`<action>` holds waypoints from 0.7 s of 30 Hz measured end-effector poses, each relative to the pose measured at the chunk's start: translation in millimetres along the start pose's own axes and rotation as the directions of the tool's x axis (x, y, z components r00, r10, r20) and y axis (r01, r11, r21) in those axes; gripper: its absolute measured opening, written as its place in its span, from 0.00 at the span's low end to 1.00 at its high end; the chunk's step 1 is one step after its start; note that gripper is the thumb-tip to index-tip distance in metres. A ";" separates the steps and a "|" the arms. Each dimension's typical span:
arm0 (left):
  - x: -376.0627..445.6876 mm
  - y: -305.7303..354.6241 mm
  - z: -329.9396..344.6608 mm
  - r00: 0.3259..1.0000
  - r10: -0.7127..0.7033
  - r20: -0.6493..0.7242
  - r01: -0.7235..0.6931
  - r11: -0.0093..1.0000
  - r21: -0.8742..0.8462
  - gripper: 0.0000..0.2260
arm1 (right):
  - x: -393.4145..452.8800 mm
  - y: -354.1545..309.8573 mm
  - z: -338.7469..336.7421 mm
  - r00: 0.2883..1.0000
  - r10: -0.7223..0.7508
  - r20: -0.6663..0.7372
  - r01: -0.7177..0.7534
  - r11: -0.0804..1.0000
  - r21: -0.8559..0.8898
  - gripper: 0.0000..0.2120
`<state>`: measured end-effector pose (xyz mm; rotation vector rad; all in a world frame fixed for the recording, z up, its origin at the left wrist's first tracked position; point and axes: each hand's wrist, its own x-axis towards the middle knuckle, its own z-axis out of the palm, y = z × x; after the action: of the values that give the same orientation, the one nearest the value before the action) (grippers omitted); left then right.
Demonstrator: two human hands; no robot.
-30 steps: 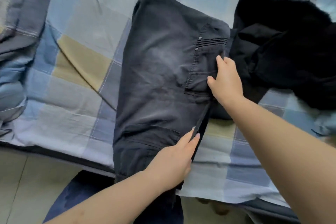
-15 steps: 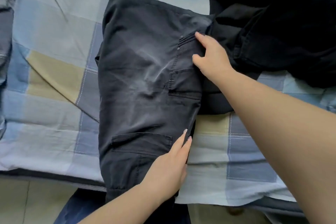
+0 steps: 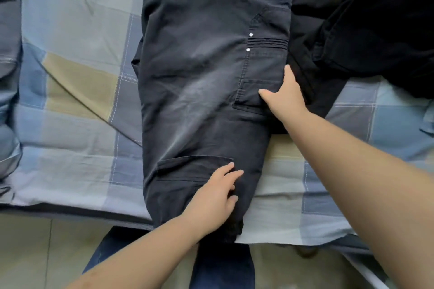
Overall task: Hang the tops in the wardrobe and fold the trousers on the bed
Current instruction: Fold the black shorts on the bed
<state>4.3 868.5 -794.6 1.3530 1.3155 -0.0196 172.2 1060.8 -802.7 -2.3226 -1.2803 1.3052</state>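
Faded charcoal denim fills the middle of the view: a pair of dark grey trousers [image 3: 202,91] lies flat and lengthwise on the bed, doubled over so that a flapped cargo pocket [image 3: 192,168] and a stitched hip pocket [image 3: 263,70] with two metal rivets face up, while the lower end hangs over the near edge of the mattress. The left hand [image 3: 215,197] lies palm down on the cloth just below the cargo pocket, fingers straight and slightly spread, pressing the fabric. The right hand [image 3: 285,98] rests on the right edge of the trousers beside the hip pocket, thumb out to the left and fingers extended along the seam; whether the fingertips tuck under the edge cannot be told. Touching the trousers on the right is a heap of black clothing [image 3: 357,21], crumpled. Both lie on a checked bedsheet [image 3: 77,91] of pale blue, grey and tan squares, and a rumpled blue-grey quilt [image 3: 9,82] sits at the far left. Below the bed edge shows a pale tiled floor [image 3: 35,253].
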 end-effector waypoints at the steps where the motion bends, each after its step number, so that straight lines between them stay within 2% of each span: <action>1: -0.5 -6.9 -4.0 0.997 -0.023 -0.068 0.018 0.997 -0.073 0.23 | -12.5 7.7 7.9 0.999 0.019 -0.025 -0.017 0.997 0.077 0.39; 4: -4.2 -31.8 -23.3 0.930 -0.158 -0.332 0.073 0.964 -0.254 0.16 | -58.6 38.2 32.6 0.993 0.107 -0.047 -0.093 0.969 0.231 0.25; 6: -10.8 -50.2 -37.3 0.846 -0.283 -0.452 0.141 0.936 -0.322 0.13 | -91.0 64.2 47.8 0.978 0.206 0.042 -0.210 0.946 0.249 0.16; 8: -19.2 -68.5 -49.5 0.756 -0.355 -0.550 0.199 0.925 -0.323 0.13 | -121.9 88.2 60.9 0.946 0.277 0.169 -0.309 0.928 0.208 0.12; 10: -26.7 -83.8 -57.6 0.676 -0.462 -0.574 0.310 0.885 -0.348 0.19 | -147.4 106.8 71.1 0.905 0.330 0.269 -0.377 0.914 0.148 0.13; 11: -31.1 -89.8 -59.3 0.646 -0.546 -0.534 0.369 0.835 -0.407 0.24 | -158.6 113.6 75.3 0.888 0.343 0.305 -0.394 0.911 0.125 0.13; 13: -38.9 -97.5 -57.5 0.632 -0.697 -0.339 0.425 0.677 -0.600 0.28 | -173.9 124.9 82.1 0.863 0.350 0.364 -0.408 0.908 0.095 0.13; 15: -50.3 -99.8 -48.6 0.705 -0.700 -0.116 0.427 0.548 -0.719 0.20 | -183.8 132.2 87.0 0.838 0.356 0.413 -0.423 0.903 0.080 0.15; 16: -56.2 -99.2 -43.6 0.741 -0.671 -0.039 0.433 0.521 -0.736 0.15 | -186.6 134.6 88.5 0.829 0.368 0.421 -0.445 0.890 0.099 0.15; 18: -67.0 -99.3 -34.2 0.780 -0.624 0.053 0.451 0.500 -0.739 0.14 | -192.5 138.0 90.0 0.823 0.416 0.388 -0.518 0.829 0.211 0.14; 21: -76.7 -97.5 -23.4 0.777 -0.614 0.141 0.512 0.485 -0.709 0.15 | -197.4 144.9 89.0 0.825 0.477 0.303 -0.561 0.755 0.339 0.11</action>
<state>-103.7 803.4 -801.2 0.1941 1.6032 0.1285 142.2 802.1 -811.7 -2.3408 -0.2975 1.8005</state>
